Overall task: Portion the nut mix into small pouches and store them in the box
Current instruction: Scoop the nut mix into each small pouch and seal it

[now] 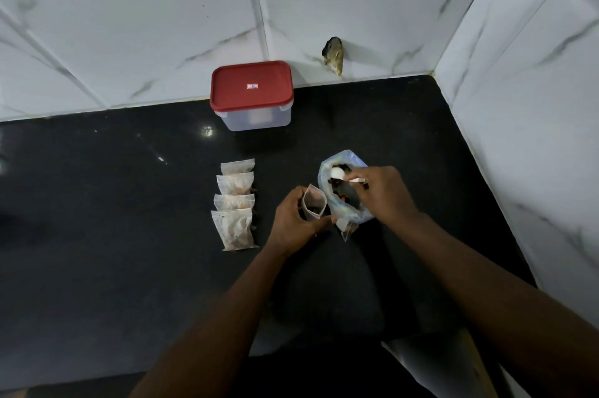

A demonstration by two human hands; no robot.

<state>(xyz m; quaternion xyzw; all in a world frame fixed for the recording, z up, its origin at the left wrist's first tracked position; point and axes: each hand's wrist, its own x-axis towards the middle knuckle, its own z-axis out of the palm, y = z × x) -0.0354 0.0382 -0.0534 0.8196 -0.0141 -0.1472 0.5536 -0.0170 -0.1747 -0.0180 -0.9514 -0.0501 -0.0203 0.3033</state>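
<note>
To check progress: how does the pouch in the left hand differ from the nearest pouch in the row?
The held pouch, gripped by the left hand, stands upright with its mouth open; the row pouch lies flat. The held pouch has little inside; the row pouch looks full. Both are small clear pouches.

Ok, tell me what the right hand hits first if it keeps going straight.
Probably the nut mix in the open plastic bag: the right hand aims its white spoon into it. Depth is unclear.
</note>
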